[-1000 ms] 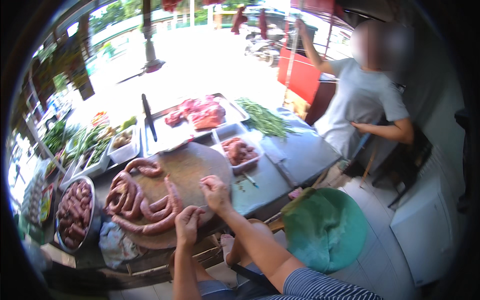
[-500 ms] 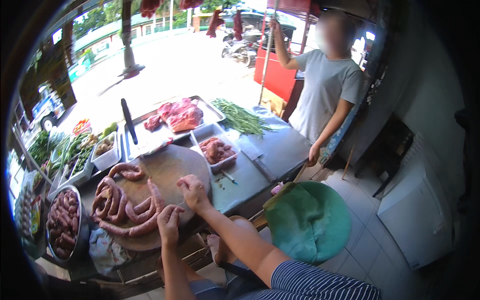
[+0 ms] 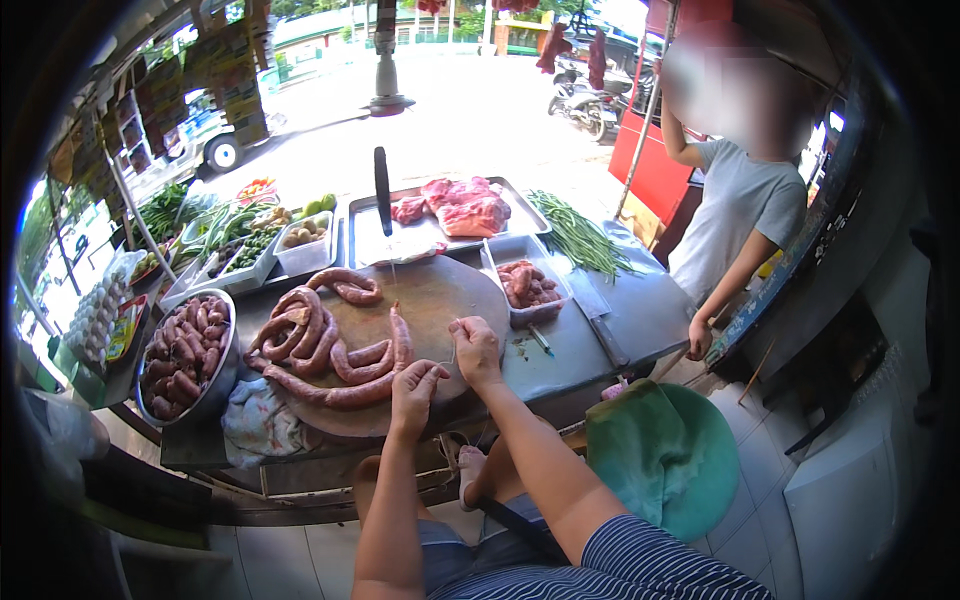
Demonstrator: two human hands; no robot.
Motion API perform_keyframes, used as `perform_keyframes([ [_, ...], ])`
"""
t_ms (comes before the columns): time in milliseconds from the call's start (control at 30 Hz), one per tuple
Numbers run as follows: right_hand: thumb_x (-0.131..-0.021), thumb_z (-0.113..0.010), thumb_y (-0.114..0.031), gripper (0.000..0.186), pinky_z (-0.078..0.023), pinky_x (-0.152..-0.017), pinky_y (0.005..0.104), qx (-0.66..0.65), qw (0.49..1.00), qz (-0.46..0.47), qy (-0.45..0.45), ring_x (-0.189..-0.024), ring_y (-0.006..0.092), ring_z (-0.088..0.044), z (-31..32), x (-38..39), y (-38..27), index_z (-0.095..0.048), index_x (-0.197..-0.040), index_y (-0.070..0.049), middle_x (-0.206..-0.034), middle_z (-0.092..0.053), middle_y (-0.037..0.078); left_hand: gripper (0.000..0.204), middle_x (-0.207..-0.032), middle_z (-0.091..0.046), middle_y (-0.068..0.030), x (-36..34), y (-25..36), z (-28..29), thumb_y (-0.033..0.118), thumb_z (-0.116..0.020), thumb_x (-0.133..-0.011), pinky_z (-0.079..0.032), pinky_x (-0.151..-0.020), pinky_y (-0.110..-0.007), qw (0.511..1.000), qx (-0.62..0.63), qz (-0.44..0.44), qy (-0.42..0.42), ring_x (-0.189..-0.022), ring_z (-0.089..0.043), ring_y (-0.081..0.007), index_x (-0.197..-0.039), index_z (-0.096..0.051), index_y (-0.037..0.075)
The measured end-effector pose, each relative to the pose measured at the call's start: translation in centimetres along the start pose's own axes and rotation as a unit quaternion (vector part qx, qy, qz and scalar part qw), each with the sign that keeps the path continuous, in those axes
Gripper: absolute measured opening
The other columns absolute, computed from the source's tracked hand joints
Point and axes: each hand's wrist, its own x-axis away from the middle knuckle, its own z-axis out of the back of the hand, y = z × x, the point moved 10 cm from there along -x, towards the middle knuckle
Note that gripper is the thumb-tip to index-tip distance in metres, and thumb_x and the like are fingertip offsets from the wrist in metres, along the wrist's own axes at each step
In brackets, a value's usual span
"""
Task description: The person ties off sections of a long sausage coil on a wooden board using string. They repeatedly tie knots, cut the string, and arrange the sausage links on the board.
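Left hand [image 3: 416,394], fingertips pinched, just beside linked sausage [image 3: 345,396] on round chopping board [image 3: 450,290]; right hand [image 3: 474,350] near, likewise pinched.

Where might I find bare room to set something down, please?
The round board is bare between the sausage coils and the meat tub, beyond the right hand; so is the metal counter right of the cleaver. The left end is crowded with the sausage bowl and vegetable tubs.

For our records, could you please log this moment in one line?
left hand: pinched, beside sausage; right hand: pinched; sausage: on board; bowl: holds links
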Motion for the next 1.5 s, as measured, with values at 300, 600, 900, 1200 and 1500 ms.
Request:
perform_keyframes([
  [300,-0.091,-0.066,-0.016,0.018,-0.049,-0.078,0.0402,0.036,0.999,0.015,-0.004,-0.087,0.0343,-0.064,-0.1,-0.2,0.5,-0.068,-0.087,0.001,-0.092,-0.066,0.019,0.019,-0.063,-0.046,0.0093,0.2,0.1,0.1,0.011,-0.055,-0.098,-0.025,-0.050,-0.019,0.998,-0.060,0.005,0.017,-0.055,-0.036,0.0003,-0.088,-0.070,0.006],
  [600,-0.087,-0.068,-0.005,0.008,-0.050,-0.080,0.0346,-0.010,0.999,-0.011,-0.049,-0.087,0.0254,-0.066,-0.3,0.1,0.0,-0.070,-0.091,0.002,-0.093,-0.068,0.015,0.014,-0.072,-0.054,0.0054,0.7,1.9,-1.0,0.009,-0.059,-0.097,-0.039,-0.062,-0.022,0.993,-0.099,-0.051,-0.026,-0.068,-0.045,-0.0037,-0.090,-0.067,0.002],
  [900,-0.087,-0.068,-0.004,0.008,-0.051,-0.078,0.0329,-0.026,0.998,-0.011,-0.053,-0.085,0.0244,-0.065,-0.3,0.1,0.2,-0.069,-0.092,0.003,-0.095,-0.067,0.014,0.014,-0.071,-0.053,0.0051,0.8,2.4,-1.1,0.009,-0.057,-0.097,-0.040,-0.061,-0.022,0.992,-0.116,-0.051,-0.006,-0.067,-0.045,-0.0036,-0.089,-0.067,0.002],
  [1200,-0.085,-0.069,-0.002,0.008,-0.051,-0.079,0.0330,-0.028,0.998,-0.005,-0.048,-0.086,0.0253,-0.066,-0.2,0.1,0.0,-0.069,-0.092,0.003,-0.095,-0.068,0.014,0.016,-0.069,-0.050,0.0065,0.7,2.1,-1.0,0.010,-0.057,-0.097,-0.037,-0.058,-0.021,0.992,-0.119,-0.050,-0.003,-0.065,-0.043,-0.0026,-0.088,-0.068,0.004],
  [1500,-0.085,-0.069,-0.003,0.008,-0.050,-0.080,0.0346,-0.009,0.999,-0.003,-0.046,-0.087,0.0269,-0.066,-0.3,0.1,0.2,-0.069,-0.090,0.002,-0.094,-0.068,0.015,0.015,-0.074,-0.059,-0.0014,0.8,2.0,-0.9,0.007,-0.057,-0.096,-0.044,-0.069,-0.026,0.990,-0.137,-0.023,-0.006,-0.073,-0.051,-0.0077,-0.087,-0.065,-0.001],
])
